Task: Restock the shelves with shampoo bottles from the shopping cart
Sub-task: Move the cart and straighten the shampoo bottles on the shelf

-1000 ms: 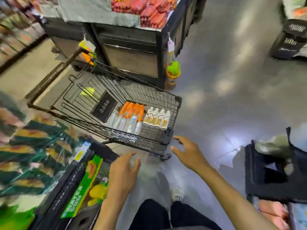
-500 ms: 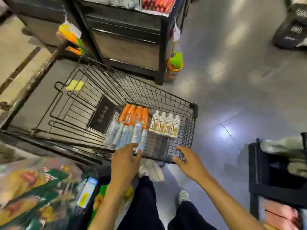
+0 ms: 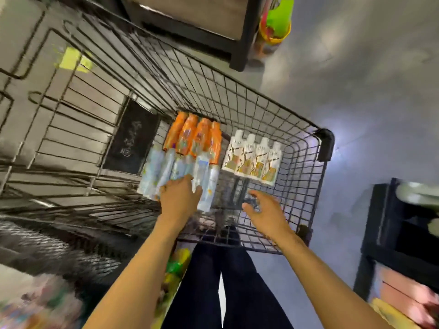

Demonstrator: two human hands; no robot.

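Observation:
A black wire shopping cart [image 3: 324, 144] stands in front of me, seen from above. Inside lie several orange bottles [image 3: 193, 137], several pale blue bottles [image 3: 164, 170] just nearer to me, and a row of white bottles [image 3: 251, 160] to their right. My left hand [image 3: 179, 200] reaches into the cart and lies over the near ends of the pale blue bottles, fingers spread; whether it grips one is blurred. My right hand [image 3: 263, 206] hovers with fingers spread over the cart's floor, just short of the white bottles, touching none.
A dark display stand [image 3: 235, 53] rises beyond the cart, with a yellow and green toy bucket [image 3: 275, 27] hanging at its corner. A black shelf unit [image 3: 380, 233] stands at the right. Blurred packaged goods [image 3: 40, 302] fill the lower left. Grey floor lies to the right.
I have stepped up to the cart and look more steeply down into it. Both hands moved from outside its near wall to inside, the left onto the pale blue bottles.

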